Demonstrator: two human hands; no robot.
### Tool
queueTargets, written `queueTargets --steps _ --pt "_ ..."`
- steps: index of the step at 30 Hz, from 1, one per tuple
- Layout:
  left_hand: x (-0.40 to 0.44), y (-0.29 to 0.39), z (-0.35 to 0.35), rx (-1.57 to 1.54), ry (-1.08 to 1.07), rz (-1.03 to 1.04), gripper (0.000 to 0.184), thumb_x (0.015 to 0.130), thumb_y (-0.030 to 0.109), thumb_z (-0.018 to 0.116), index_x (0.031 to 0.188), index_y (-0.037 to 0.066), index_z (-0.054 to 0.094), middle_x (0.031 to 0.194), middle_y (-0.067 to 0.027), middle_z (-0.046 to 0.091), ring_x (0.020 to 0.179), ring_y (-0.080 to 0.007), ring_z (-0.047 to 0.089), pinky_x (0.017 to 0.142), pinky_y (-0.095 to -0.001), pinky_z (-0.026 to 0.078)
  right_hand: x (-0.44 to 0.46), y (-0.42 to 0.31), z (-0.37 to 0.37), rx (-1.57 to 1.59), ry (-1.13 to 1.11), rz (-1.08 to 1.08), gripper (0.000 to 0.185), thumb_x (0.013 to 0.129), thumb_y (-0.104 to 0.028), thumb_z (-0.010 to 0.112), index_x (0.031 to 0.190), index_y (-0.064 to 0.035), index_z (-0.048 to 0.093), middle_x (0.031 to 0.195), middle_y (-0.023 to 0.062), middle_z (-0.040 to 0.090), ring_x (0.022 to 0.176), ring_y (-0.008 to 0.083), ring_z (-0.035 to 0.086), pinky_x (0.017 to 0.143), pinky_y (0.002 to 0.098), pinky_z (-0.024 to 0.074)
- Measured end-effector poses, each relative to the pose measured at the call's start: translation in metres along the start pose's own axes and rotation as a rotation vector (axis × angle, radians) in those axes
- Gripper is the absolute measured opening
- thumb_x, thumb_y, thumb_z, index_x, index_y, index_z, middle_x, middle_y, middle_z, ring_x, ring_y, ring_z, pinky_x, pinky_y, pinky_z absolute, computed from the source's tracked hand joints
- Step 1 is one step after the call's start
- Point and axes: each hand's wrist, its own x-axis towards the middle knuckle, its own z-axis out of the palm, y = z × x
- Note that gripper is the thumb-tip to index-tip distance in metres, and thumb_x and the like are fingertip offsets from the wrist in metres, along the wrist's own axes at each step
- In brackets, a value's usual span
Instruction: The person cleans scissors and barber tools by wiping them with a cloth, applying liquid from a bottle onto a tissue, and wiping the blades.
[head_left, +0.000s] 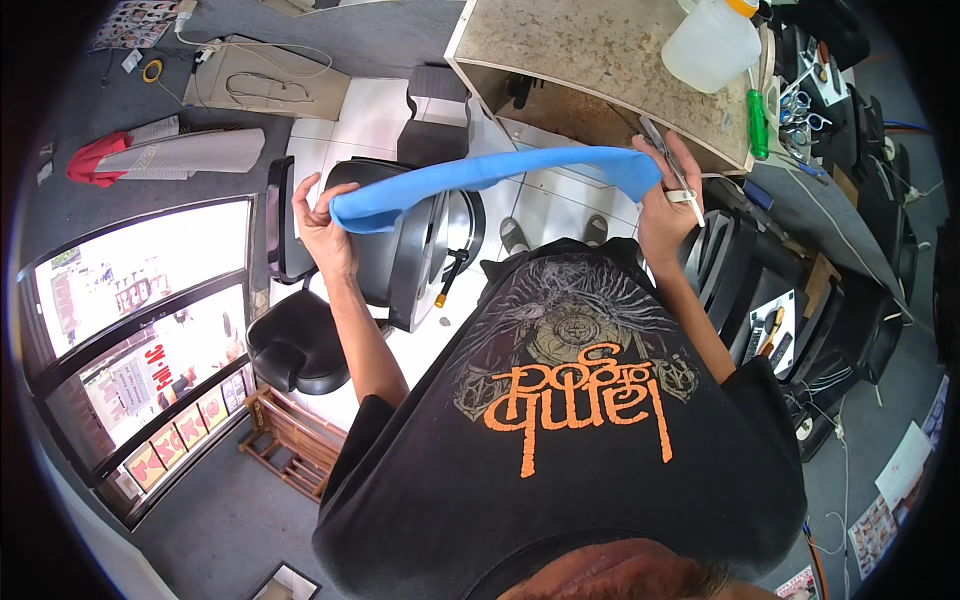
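Observation:
A strip of blue cloth (490,170) is stretched between my two hands, sagging slightly into an arch in front of my black shirt. My left hand (328,232) pinches its left end, with the index finger raised. At the other end, my right hand (668,215) grips the cloth near the palm. The same hand also has a slim tool (657,142) between its fingers, with a metallic blade-like upper part and a pale lower end; its exact kind is unclear. A pale ring-like band (681,196) shows at the right fingers.
Black barber chair (385,240) stands ahead on the left, above white floor tiles. A worn wooden counter (560,45) holds a white jug (710,45), a green-handled tool (757,125) and several scissors (800,110). A bamboo bench (295,440) sits by the window (150,290).

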Motion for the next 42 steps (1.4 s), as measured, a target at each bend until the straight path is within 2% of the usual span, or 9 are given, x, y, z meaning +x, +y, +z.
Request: queueTargets --steps 5,6,9,14,17,23,30,34,42 --pt "-0.007 -0.035 -0.043 -0.149 -0.149 -0.485 0.052 0.099 0.048 0.07 0.134 0.01 0.061 0.119 -0.0078 0.072 0.107 -0.016 0.067 0.09 -0.0288 0.054 -0.021 -0.028 0.008 0.005 -0.352 0.047 0.016 0.099 0.009 0.06 0.114 0.0046 0.06 0.12 0.0237 0.074 0.111 0.0249 0.072 0.094 0.0323 0.0583" --pt "-0.019 -0.049 -0.043 -0.147 0.08 -0.585 0.052 0.102 0.05 0.065 0.135 0.01 0.061 0.122 0.0016 0.067 0.106 -0.0102 0.062 0.086 -0.0252 0.05 -0.024 -0.029 0.011 0.029 -0.39 0.061 0.015 0.098 0.01 0.06 0.112 0.0046 0.061 0.119 0.0239 0.074 0.112 0.0264 0.072 0.095 0.034 0.0586" --pt "-0.03 -0.074 -0.055 -0.005 0.108 -0.713 0.049 0.1 0.045 0.066 0.137 0.012 0.062 0.125 0.0002 0.068 0.106 -0.0124 0.063 0.091 -0.0298 0.049 -0.024 -0.029 0.011 0.033 -0.455 0.082 0.016 0.098 0.012 0.059 0.111 0.0046 0.061 0.119 0.0251 0.073 0.115 0.0294 0.071 0.098 0.0373 0.0588" --pt "-0.037 -0.032 -0.036 -0.223 -0.151 -0.535 0.054 0.083 0.025 0.078 0.127 -0.002 0.062 0.116 -0.0057 0.068 0.099 -0.0112 0.064 0.091 -0.0269 0.051 -0.002 -0.044 0.011 0.048 -0.544 0.0 0.02 0.095 0.018 0.053 0.11 0.0052 0.06 0.116 0.0269 0.073 0.116 0.035 0.071 0.101 0.0427 0.0582" --pt "-0.038 -0.071 -0.085 -0.326 -0.276 -0.439 0.056 0.08 0.033 0.084 0.119 -0.003 0.065 0.118 -0.0117 0.069 0.107 -0.0178 0.066 0.098 -0.032 0.051 0.018 -0.064 0.001 0.168 -0.592 0.031 0.029 0.089 0.023 0.047 0.109 0.0058 0.059 0.113 0.0286 0.073 0.115 0.0384 0.071 0.101 0.0482 0.0574" --pt "-0.02 -0.031 -0.012 -0.057 -0.169 0.0 0.011 0.091 0.014 0.079 0.099 0.006 0.08 0.122 -0.0155 0.068 0.111 -0.0258 0.065 0.102 -0.0394 0.05 0.052 -0.1 -0.026 0.177 -0.809 0.002 0.046 0.074 0.029 0.038 0.107 0.0066 0.06 0.108 0.0348 0.072 0.113 0.0456 0.071 0.103 0.0553 0.0545" --pt "-0.014 -0.043 0.02 0.093 0.373 0.018 0.024 0.097 0.012 0.075 0.118 0.0 0.069 0.124 -0.0109 0.066 0.109 -0.0175 0.065 0.094 -0.0317 0.052 0.04 -0.081 -0.015 -0.269 -0.59 -0.3 0.03 0.084 0.02 0.055 0.107 0.0078 0.068 0.113 0.0251 0.076 0.112 0.0329 0.074 0.095 0.0364 0.059" --pt "-0.016 -0.051 0.0 0.219 0.258 -0.351 0.037 0.105 0.032 0.067 0.12 -0.001 0.067 0.114 -0.008 0.071 0.109 -0.0162 0.065 0.101 -0.0343 0.048 0.028 -0.067 -0.016 -0.402 -0.41 -0.384 0.023 0.085 0.015 0.066 0.106 0.0069 0.069 0.112 0.0245 0.076 0.106 0.0295 0.077 0.088 0.0338 0.0607" --pt "-0.02 -0.004 0.032 -0.466 0.216 -0.386 0.039 0.104 0.029 0.062 0.128 -0.002 0.064 0.126 -0.0102 0.07 0.119 -0.0246 0.065 0.108 -0.0414 0.049 -0.008 -0.022 -0.036 -0.71 -0.154 -0.561 0.022 0.084 0.003 0.078 0.105 0.0037 0.072 0.092 0.0156 0.078 0.077 0.0238 0.077 0.07 0.0294 0.0592"
